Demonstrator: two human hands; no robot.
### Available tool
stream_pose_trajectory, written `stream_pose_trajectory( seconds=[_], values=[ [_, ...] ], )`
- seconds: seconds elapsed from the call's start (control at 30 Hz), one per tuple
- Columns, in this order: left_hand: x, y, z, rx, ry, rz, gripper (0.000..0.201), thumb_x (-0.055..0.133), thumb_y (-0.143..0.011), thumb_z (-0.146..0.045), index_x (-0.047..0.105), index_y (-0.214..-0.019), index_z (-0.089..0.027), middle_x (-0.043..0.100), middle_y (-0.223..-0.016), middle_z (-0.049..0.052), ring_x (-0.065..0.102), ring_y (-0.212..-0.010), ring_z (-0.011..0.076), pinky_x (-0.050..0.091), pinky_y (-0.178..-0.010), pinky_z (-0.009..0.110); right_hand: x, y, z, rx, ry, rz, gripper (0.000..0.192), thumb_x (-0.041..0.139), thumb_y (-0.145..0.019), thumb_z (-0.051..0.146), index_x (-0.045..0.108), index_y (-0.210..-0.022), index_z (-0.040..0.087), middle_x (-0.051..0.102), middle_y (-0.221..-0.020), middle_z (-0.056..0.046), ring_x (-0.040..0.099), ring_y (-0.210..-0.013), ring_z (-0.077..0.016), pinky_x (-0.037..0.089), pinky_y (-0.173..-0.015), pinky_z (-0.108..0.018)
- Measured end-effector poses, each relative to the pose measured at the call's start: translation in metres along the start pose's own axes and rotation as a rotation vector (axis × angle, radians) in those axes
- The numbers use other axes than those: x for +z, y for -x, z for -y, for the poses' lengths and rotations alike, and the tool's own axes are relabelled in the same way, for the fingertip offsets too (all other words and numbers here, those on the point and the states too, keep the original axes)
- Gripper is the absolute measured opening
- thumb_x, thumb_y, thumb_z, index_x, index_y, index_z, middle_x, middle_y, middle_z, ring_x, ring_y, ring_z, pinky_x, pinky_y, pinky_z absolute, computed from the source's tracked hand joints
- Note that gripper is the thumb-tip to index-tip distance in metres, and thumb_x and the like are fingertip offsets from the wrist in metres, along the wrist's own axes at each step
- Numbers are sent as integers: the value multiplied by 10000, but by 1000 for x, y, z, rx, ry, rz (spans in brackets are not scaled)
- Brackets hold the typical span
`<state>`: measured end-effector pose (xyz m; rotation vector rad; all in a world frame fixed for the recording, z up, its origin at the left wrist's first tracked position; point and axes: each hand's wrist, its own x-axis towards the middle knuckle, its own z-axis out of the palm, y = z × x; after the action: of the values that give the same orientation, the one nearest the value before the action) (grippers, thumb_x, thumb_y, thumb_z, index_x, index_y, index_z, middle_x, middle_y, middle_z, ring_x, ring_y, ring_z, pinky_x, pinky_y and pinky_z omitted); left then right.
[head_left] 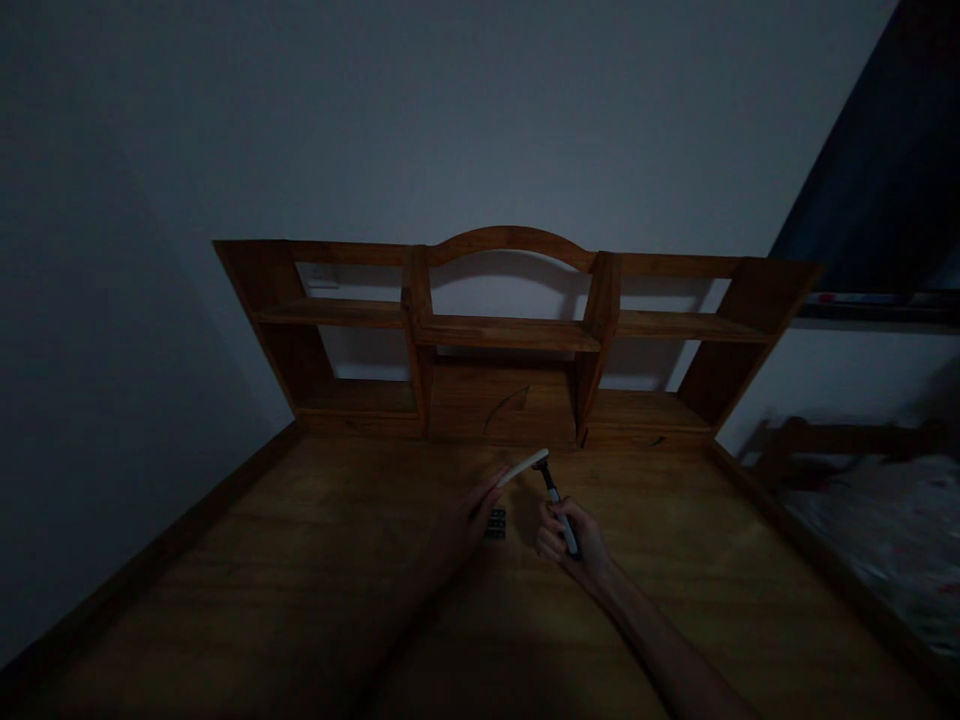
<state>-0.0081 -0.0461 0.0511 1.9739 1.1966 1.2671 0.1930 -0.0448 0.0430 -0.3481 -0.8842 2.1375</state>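
Note:
In my right hand (566,535) is a razor (555,497) with a dark head and a light-and-dark handle, the fingers wrapped round the handle. My left hand (476,505) grips one end of a thin, white, slightly curved strip (525,464), whose exact kind I cannot make out. The razor's head is at the far end of the strip and seems to touch it. A small dark piece with a grid of squares (496,523) lies on the wooden desk (360,560) beside my left hand, which partly hides it. The scene is dim.
A wooden shelf unit (507,335) with several compartments stands along the back of the desk against the pale wall (480,120). Raised wooden edges run along both sides. To the right are a dark window-like panel (885,180) and a pale, crumpled heap (885,520).

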Motion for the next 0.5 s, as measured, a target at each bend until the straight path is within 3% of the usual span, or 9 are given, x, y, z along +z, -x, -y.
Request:
stream_pose_trajectory(
  seconds=[0.27,0.5],
  values=[
    [0,-1,2,13,-24,10,382,400,-939,-344,500,-1304,-296,553,-1323,6,529,-1208,190,418,-1056,426,-5,4,10,-47,29,-68,292,430,-760,363,365,-518,213,238,-368,62,203,-348,-94,224,-409,-242],
    [-2,-2,-2,40,-59,2,386,408,-935,-354,489,-1309,-313,544,-1331,-21,503,-1233,179,418,-1060,381,-6,-1,0,63,43,-5,272,430,-744,351,387,-516,209,251,-369,59,199,-340,-91,191,-390,-243]
  ],
)
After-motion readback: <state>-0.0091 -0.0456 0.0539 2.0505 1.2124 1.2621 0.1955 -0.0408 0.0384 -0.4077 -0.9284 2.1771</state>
